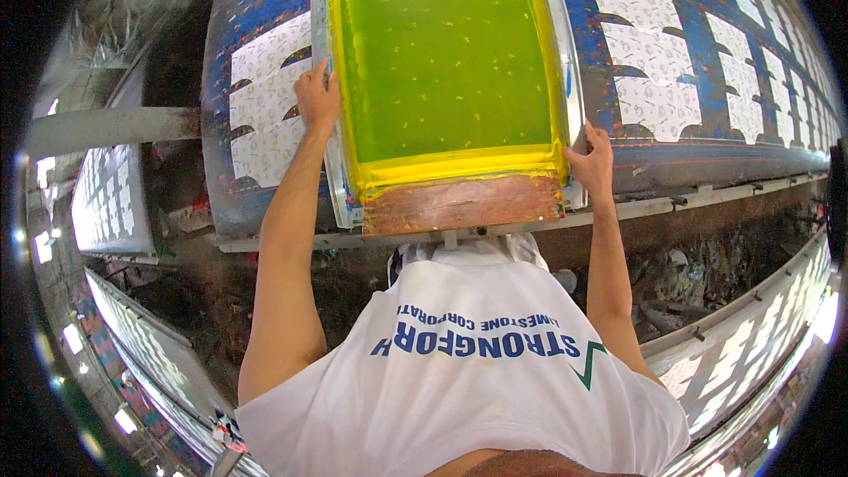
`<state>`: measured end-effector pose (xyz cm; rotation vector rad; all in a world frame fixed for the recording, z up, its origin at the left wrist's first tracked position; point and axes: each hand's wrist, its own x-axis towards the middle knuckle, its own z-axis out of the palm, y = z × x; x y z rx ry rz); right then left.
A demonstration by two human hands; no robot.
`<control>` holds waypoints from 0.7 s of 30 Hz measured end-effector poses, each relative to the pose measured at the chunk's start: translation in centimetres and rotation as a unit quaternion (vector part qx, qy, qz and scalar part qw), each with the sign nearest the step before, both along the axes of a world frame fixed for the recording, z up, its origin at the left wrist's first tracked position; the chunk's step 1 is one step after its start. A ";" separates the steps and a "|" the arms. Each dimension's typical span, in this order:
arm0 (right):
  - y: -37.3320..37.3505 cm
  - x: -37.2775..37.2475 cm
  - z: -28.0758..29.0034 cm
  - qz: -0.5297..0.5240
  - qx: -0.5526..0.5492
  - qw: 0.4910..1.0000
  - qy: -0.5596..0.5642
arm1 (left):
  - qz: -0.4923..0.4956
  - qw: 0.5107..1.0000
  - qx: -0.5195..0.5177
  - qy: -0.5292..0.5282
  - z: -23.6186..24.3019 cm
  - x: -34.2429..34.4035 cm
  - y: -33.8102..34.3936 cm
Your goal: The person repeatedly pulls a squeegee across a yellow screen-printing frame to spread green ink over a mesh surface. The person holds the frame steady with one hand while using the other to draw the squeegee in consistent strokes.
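Observation:
A screen printing frame (446, 53) with green mesh, bright yellow taped borders and pale metal side rails lies over the long printing table in front of me. A brown wooden strip (459, 205) runs along its near end. My left hand (318, 99) grips the left rail about halfway along, fingers closed over its outer edge. Lower on the opposite side, my right hand (593, 162) holds the right rail near its front corner, with the thumb toward the frame. What lies beneath the frame is hidden.
White printed fabric pieces (649, 62) lie in rows on the stained blue table (583, 62) to the right, and more fabric (265, 106) is at the left. A metal rail (636, 209) follows the table's near edge. Other tables with fabric stand behind me on both sides.

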<state>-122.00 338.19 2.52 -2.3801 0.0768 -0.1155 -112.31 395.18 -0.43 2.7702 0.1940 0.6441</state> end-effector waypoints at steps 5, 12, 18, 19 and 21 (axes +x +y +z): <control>-1.6 0.2 -0.1 0.005 0.002 1.000 0.011 | 0.031 0.999 -0.018 0.014 0.4 -0.5 -1.5; -3.1 0.7 0.2 0.027 -0.046 0.998 0.037 | 0.034 0.999 -0.032 0.008 0.4 -0.8 -3.3; -4.3 1.1 0.3 0.042 -0.081 0.995 0.039 | 0.035 0.999 -0.032 0.014 0.3 -0.6 -4.4; -4.2 1.1 0.4 0.049 -0.082 0.995 0.037 | 0.031 0.999 -0.031 0.012 0.3 -0.6 -4.4; -4.1 1.1 0.2 0.039 -0.103 0.992 0.055 | 0.030 0.999 -0.027 0.017 0.1 -0.7 -4.5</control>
